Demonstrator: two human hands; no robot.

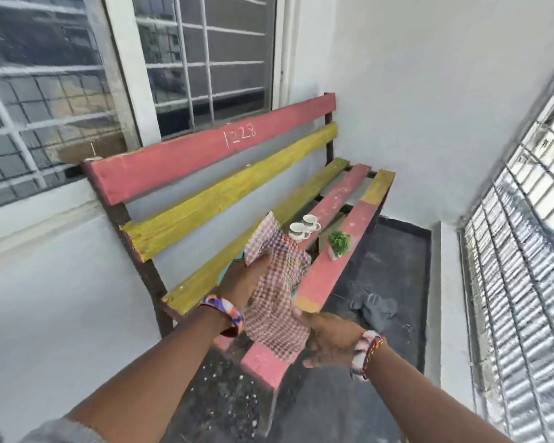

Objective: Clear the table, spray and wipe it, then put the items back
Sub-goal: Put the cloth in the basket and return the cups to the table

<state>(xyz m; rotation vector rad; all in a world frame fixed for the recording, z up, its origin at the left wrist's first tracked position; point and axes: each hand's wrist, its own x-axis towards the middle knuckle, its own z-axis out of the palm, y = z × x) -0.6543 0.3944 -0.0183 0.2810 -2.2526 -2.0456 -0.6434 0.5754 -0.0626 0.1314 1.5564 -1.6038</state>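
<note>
A red-and-white checked cloth (275, 292) hangs over the near end of a pink and yellow slatted bench (327, 270). My left hand (250, 276) grips its upper part, with something teal partly hidden behind the hand. My right hand (327, 340) holds the cloth's lower edge near the bench's front slat. Farther along the seat stand two white cups (304, 227) and a small green potted plant (339, 244).
A grey rag (376, 306) lies on the dark floor to the right of the bench. Barred windows (205, 59) are behind the bench and a metal grille (525, 251) is at the right. White walls close off the far corner.
</note>
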